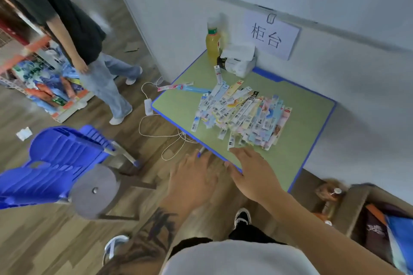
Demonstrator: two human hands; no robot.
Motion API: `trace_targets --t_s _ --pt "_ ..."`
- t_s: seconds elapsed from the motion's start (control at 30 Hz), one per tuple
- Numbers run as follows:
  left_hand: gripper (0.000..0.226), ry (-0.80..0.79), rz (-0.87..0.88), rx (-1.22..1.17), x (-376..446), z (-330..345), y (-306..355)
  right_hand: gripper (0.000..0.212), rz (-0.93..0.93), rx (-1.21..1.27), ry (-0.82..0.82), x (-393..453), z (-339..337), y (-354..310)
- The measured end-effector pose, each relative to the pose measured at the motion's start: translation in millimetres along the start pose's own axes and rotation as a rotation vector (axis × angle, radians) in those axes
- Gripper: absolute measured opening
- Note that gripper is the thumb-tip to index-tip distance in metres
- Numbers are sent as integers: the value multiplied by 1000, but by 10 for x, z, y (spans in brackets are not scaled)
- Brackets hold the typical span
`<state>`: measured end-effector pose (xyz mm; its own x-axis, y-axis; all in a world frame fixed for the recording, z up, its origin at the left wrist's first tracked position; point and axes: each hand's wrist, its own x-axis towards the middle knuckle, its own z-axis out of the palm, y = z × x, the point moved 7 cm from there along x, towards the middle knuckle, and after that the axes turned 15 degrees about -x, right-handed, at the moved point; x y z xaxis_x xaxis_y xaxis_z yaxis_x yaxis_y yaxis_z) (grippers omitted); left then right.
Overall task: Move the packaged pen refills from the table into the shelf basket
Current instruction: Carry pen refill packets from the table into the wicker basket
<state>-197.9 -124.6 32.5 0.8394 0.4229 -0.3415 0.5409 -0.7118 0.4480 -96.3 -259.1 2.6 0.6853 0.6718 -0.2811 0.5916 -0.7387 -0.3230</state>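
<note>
Reaching w/ both hands toward the packaged pen refills [242,114], which lie in a loose fanned heap on the green table [308,105], mid-right of the top, nearer its right edge than its left. The right hand [252,173] is over the near table edge, fingers straight and a bit spread, holding nothing; fingertips sit just beside the nearest packs, contact can't be told. The left hand [193,177] hovers over the floor just left of the near corner, fingers relaxed and straight, also empty.

A few stray packs [184,87] lie apart at the far-left edge, some overhanging it.

Risks, as I judge them:
- Packs are flat, slick, overlapping; a one-handed scoop prob. fans them out and drops some off the near edge.
- Overhanging strays could get knocked to the floor, where cables [156,134] lie.
- The juice bottle [213,46] at the far side could tip if the heap is swept that way.
- The wire shelf basket [44,82] is well apart, far left, w/ another person [73,20] standing beside it, so a carry may get blocked or bumped.
- Blue chair [55,163] on the near left narrows the path.
</note>
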Motion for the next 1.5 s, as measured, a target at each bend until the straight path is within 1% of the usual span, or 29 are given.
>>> trace_targets --t_s 0.07,0.13,0.2,0.3,0.47,0.6,0.73,0.83,0.9,1.03,1.1,1.17,1.3,1.5 --pt "62 -14 -11 10 280 34 27 54 11 -14 -34 205 -3 144" --pt "65 -35 -33 12 391 48 37 54 33 -19 -48 266 -17 212" --pt "65 -89 -48 10 591 79 69 53 77 -1 -71 385 -19 321" --pt "67 -129 -2 61 932 89 113 49 159 -4 -74 575 -33 453" --pt "67 -236 77 116 1574 162 168 47 350 45 -85 879 -73 640" --pt "65 -276 179 135 2154 94 267 46 533 122 -115 1147 -48 750" --pt "57 -345 222 158 2740 -53 314 42 735 285 -135 1471 -22 786" --pt "40 -398 225 148 3122 -64 326 38 916 410 -100 1673 19 849" --pt "35 -409 231 154 3334 -33 339 29 1022 425 -84 1749 51 889" --pt "43 -458 280 255 3696 114 398 19 1172 444 -61 1796 134 925" --pt "46 -493 301 293 3800 187 422 18 1214 475 -60 1797 168 930" --pt "42 -512 322 296 3845 243 447 18 1245 515 -50 1783 197 940" --pt "29 -557 295 175 3871 324 426 19 1257 605 -1 1754 230 971" --pt "26 -533 313 34 3835 203 511 23 1313 820 231 1571 179 903"
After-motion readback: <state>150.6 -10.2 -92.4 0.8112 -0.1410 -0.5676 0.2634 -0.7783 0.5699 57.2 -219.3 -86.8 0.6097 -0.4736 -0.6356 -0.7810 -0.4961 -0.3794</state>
